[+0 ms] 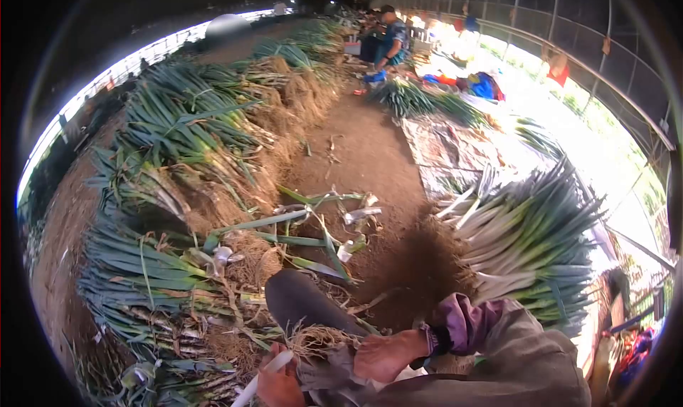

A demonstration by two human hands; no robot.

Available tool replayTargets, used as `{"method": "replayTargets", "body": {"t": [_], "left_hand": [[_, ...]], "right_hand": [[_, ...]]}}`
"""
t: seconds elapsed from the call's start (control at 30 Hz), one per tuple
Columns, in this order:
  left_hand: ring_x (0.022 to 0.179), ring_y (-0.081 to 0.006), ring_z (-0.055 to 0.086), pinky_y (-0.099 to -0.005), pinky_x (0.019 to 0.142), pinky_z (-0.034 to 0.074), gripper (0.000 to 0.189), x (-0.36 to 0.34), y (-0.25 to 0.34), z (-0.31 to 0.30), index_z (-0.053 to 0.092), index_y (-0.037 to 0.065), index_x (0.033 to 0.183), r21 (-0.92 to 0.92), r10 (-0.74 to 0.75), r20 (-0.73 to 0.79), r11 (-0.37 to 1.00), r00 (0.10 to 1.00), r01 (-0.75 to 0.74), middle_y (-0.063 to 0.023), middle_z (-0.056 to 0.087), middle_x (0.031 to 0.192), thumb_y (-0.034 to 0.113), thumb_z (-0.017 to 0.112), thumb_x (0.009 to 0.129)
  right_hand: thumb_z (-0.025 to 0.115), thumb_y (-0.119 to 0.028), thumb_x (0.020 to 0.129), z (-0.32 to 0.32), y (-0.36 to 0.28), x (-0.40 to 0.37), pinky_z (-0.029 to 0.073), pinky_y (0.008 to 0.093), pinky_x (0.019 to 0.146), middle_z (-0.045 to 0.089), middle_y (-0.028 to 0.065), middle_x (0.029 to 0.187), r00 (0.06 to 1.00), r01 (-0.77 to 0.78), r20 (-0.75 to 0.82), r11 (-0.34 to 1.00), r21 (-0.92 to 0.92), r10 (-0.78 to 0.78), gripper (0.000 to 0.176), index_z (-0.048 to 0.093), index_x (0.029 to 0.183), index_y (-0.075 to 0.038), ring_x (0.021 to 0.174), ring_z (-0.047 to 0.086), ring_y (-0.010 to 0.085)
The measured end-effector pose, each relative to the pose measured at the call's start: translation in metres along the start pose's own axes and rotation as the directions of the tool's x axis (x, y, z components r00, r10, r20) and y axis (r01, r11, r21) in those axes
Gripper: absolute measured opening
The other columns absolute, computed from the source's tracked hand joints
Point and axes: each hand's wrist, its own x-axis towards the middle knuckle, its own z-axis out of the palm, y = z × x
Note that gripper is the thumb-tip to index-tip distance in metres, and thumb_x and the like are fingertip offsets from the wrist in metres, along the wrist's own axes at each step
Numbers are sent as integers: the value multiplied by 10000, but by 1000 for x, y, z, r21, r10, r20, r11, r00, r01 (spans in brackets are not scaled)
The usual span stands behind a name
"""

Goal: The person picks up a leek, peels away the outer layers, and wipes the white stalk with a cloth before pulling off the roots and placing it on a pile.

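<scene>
**A:** Entry 1. Where was the leek (250, 387)?

**B:** At the bottom edge of view, close in front of the person. The white shaft slanted down to the left. Its root tuft (316, 338) was at the upper end, toward the right hand.

**A:** Grip?

**B:** The left hand (279, 387) was closed around the white shaft, fingers wrapped over it. The right hand (386, 355) lay against the root tuft, touching it. Whether its fingers pinched the roots could not be told. There was a purple cuff (462, 321) at that wrist.

**A:** Surroundings?

**B:** A dark rounded shape (306, 302) sat just above the roots, not identified. Stripped leaves (313, 229) were scattered on the dirt floor (370, 158) ahead. A long pile of earthy-rooted leeks (178, 144) ran along the left. A bundle with clean white shafts (526, 240) lay at right, near the right arm. One other person (390, 40) sat at the far end, well apart.
</scene>
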Motion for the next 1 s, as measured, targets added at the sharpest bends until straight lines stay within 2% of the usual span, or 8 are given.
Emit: {"method": "replayTargets", "body": {"t": [0.07,0.17,0.3,0.47,0.6,0.77,0.87,1.0], "left_hand": [[771,-233,656,-337,645,513,196,-11,6,-9,710,137,915,397,1,9,918,1000,-5,-55,690,861,312,643,858],[729,-234,640,-338,621,511,279,-33,-37,14,712,145,921,-308,-242,-88,929,966,205,-43,680,824,406,649,843],[735,-198,638,-314,615,511,285,-42,-68,22,684,134,849,75,-190,-45,978,981,193,-18,666,820,415,640,857],[723,-208,637,-365,568,519,283,-26,-3,3,643,43,912,-405,-318,-66,875,946,266,-54,664,836,324,617,896],[731,-238,644,-375,618,537,289,-28,-8,-4,602,-28,1027,-804,-434,85,502,897,319,-128,673,907,232,604,902],[767,-258,646,-379,661,538,307,-21,-27,-17,581,-44,1086,-869,-477,114,377,871,320,-156,670,955,208,588,911],[792,-264,645,-384,681,536,315,-24,-40,-25,574,-45,1103,-852,-549,22,427,836,302,-161,666,975,207,582,915],[825,-272,643,-390,708,532,325,-34,-61,-47,566,-47,1125,-789,-618,-193,559,762,254,-167,661,1002,205,575,920]], "right_hand": [[561,-237,724,20,12,-14,399,374,658,517,88,776,959,156,-217,979,-129,-181,167,498,764,-87,760,534,256],[560,-248,717,16,8,-18,378,385,699,495,88,792,912,-185,369,982,-28,182,183,484,772,-91,798,525,249],[584,-325,804,-40,-12,-16,354,457,826,467,75,773,931,-63,-361,949,-310,-56,315,507,937,-50,795,519,258],[554,-307,830,-63,-2,66,303,497,1023,488,94,926,867,-164,-498,943,-291,-3,381,466,1055,-11,910,525,260],[595,-305,761,-9,37,106,430,351,769,393,63,720,807,-104,-559,887,-451,-189,372,463,953,-15,682,473,201],[538,-235,750,-65,30,86,436,334,770,452,72,850,963,-107,-267,952,-286,28,385,470,1041,8,837,505,186],[561,-256,750,-29,56,99,397,293,675,459,65,840,652,116,-684,934,-337,-328,413,477,1045,21,814,506,159],[598,-258,734,-49,49,94,406,340,732,491,46,783,863,-26,-479,931,-363,-163,343,506,959,-17,784,532,171]]}}
